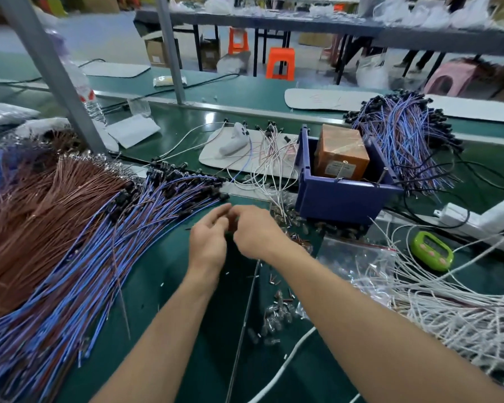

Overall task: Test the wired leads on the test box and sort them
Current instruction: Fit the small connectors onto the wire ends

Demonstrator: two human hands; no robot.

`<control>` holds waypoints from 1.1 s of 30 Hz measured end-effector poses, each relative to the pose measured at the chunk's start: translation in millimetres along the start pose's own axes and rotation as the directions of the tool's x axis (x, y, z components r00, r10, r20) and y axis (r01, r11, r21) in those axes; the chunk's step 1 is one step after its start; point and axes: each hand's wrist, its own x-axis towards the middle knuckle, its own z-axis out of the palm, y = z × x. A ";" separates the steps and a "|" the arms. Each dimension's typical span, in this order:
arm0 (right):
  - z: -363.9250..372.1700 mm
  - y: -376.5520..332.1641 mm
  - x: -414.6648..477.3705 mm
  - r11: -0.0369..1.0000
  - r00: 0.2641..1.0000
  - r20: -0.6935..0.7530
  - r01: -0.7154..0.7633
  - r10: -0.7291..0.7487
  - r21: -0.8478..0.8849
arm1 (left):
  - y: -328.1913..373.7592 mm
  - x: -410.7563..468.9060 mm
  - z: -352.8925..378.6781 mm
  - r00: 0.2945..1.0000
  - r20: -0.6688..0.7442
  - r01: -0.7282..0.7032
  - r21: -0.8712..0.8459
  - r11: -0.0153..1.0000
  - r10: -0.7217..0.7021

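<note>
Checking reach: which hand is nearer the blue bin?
Right. The right hand is left of the blue bin, nearer the person; the left hand is farther left.

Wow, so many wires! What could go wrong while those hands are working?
The blue wires lie heaped right beside the left hand, so it might snag some and mix up the piles. Small loose parts lie scattered below the right hand; the forearm could sweep them off the green table. The white wires look tangled, so pulling one may drag others.
</note>
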 end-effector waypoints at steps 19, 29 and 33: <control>14.2 33.2 -36.4 0.994 0.989 -0.111 -0.089 0.096 0.069 | 2.9 -34.5 13.6 0.994 0.102 -0.025 -0.086 0.996 0.033; 16.1 32.4 -51.2 0.996 0.983 -0.172 -0.043 0.057 0.082 | 10.1 -39.9 18.7 0.990 0.130 -0.068 0.180 0.981 0.045; 17.0 35.9 -56.7 0.986 0.976 -0.201 -0.048 0.080 0.160 | 4.0 -45.2 29.0 0.988 0.148 -0.051 0.092 0.994 0.037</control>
